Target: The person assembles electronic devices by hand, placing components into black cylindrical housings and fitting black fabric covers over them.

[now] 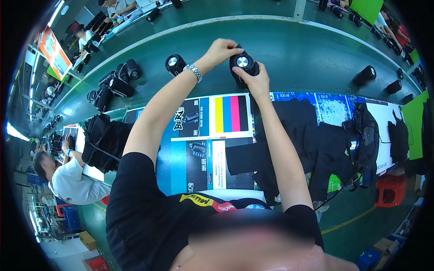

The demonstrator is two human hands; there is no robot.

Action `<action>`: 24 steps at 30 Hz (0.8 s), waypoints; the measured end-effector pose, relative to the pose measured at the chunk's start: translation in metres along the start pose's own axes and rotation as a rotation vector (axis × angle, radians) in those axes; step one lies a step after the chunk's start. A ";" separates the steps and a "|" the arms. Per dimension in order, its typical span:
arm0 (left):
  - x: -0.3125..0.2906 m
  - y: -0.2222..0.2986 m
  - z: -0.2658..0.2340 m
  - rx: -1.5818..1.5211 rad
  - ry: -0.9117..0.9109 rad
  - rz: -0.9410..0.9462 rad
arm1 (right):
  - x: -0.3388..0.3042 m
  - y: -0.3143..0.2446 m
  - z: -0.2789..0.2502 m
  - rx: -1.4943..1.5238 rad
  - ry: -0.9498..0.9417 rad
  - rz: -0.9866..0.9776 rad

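A black cylindrical speaker [239, 74] with a shiny silver disc on its end stands on the green work surface in front of me. My right hand [257, 82] wraps its near right side, the thumb lying by the disc. With fingers pinched together, my left hand [222, 52] grips the speaker's far left edge; its fingertips are partly hidden there. A metal-banded watch [193, 72] circles my left wrist. Just left of my hands, a second black speaker [174, 64] rests on the green surface, close to my left forearm.
Several black speakers [121, 86] cluster at the left; another speaker [364, 76] lies at the right. Nearer me, printed sheets [181, 158] carry flat black pieces [312, 140]. Black bundled material [101, 140] sits left. A co-worker [74, 180] works further left. A red stool [391, 190] stands right.
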State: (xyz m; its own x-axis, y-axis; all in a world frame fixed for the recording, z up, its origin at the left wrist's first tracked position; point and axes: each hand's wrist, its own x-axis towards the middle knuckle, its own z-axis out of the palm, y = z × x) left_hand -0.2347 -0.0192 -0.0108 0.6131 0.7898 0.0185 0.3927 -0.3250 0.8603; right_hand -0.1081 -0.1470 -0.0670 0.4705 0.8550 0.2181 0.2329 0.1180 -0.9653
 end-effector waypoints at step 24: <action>-0.018 0.036 0.030 0.560 0.361 0.654 | 0.034 0.000 -0.031 -0.481 -0.102 -0.095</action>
State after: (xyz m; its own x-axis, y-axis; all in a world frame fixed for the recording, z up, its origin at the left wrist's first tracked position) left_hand -0.2110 -0.0611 0.0049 0.6156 0.4448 0.6505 0.3760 -0.8913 0.2536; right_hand -0.0654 -0.1337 -0.0552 0.3484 0.8995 0.2635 0.6483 -0.0283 -0.7608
